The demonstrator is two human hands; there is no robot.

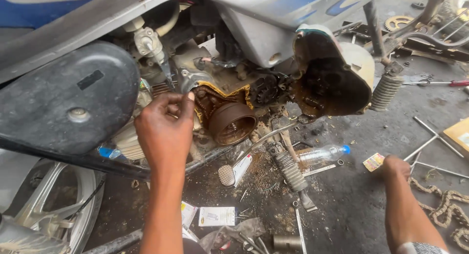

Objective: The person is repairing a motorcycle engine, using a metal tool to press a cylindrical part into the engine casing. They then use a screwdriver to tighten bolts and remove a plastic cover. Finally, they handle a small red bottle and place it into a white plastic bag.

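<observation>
My left hand (pixel 165 132) is raised against the opened engine of a scooter, its fingers curled at the upper left edge of the yellow-gasketed case (pixel 222 93), beside the brown round clutch drum (pixel 232 122). Whether the fingers pinch anything is hidden. My right hand (pixel 396 166) rests on the oily concrete floor at the right, knuckles down, next to a small coloured packet (pixel 373 161). A removed greasy engine cover (pixel 328 80) hangs at the right of the engine.
A clear plastic bottle (pixel 322 153) with a blue cap lies on the floor, near a kick-start lever (pixel 290 171). Metal rods (pixel 430 136), a rusty chain (pixel 447 207), a red-handled screwdriver (pixel 442 83), a spring (pixel 386 91), paper cards (pixel 216 216) and a socket (pixel 287 242) are scattered about. A wheel (pixel 46 200) is at lower left.
</observation>
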